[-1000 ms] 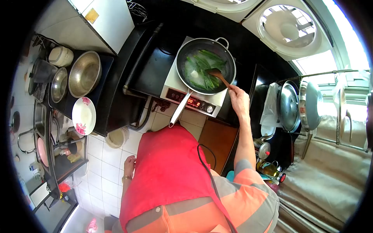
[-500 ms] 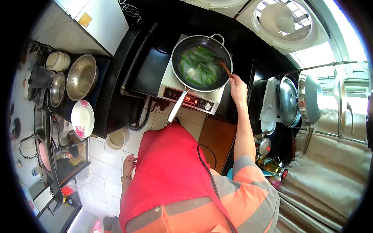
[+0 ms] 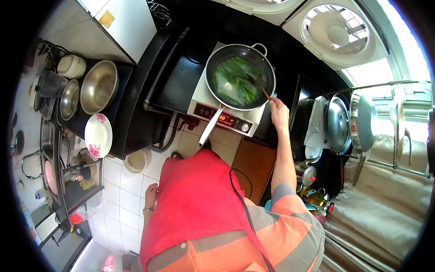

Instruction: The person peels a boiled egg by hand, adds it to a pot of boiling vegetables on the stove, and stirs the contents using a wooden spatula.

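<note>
My right hand (image 3: 279,111) is closed around the handle end of a brown wooden spatula (image 3: 265,94). The spatula's far end dips among long green vegetables (image 3: 244,88), okra-like pods or beans, in steaming liquid. They lie in a dark deep frying pan (image 3: 270,84) with a light long handle and a small loop handle. The pan rests on a silver induction cooker (image 3: 201,97) with a lit red display. My left hand (image 3: 152,194) hangs low beside the red apron (image 3: 195,190), a watch at its wrist. Its fingers look loosely curled, and I see nothing in them.
To the left stand metal bowls (image 3: 99,86) and a white flowered plate (image 3: 98,136) near the counter edge. Pans and lids (image 3: 338,124) hang on a rail at right. An oil bottle (image 3: 315,197) stands below them. A bucket (image 3: 137,161) sits on the tiled floor.
My right hand has moved slightly down with the spatula, which now sits deeper and steeper in the pan. The vegetables have shifted. The whole view has tilted a little.
</note>
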Demonstrator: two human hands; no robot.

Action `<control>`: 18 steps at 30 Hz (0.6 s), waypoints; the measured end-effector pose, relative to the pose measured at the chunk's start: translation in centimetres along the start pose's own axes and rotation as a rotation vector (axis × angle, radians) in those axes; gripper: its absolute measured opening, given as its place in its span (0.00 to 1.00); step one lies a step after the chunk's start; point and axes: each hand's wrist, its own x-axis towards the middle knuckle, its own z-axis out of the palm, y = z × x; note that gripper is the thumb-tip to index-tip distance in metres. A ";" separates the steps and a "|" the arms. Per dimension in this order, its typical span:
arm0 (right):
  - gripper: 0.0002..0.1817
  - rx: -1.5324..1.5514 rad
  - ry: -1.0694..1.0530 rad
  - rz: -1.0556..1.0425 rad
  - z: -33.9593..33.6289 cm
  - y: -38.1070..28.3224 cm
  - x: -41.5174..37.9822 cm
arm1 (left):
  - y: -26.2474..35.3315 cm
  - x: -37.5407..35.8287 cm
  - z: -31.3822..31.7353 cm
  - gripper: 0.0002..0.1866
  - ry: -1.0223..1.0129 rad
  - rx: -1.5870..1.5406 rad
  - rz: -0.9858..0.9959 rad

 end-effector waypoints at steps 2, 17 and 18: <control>0.20 -0.019 0.033 -0.051 -0.5 -0.8 -0.9 | 0.1 -0.1 0.0 0.17 -0.006 0.007 0.005; 0.16 -0.213 -0.023 -0.241 -1.3 -4.3 -5.1 | 3.1 0.1 1.0 0.18 -0.010 0.055 0.033; 0.16 -0.210 -0.028 -0.236 -1.7 -4.6 -5.3 | 3.1 0.0 1.0 0.18 -0.006 0.053 0.032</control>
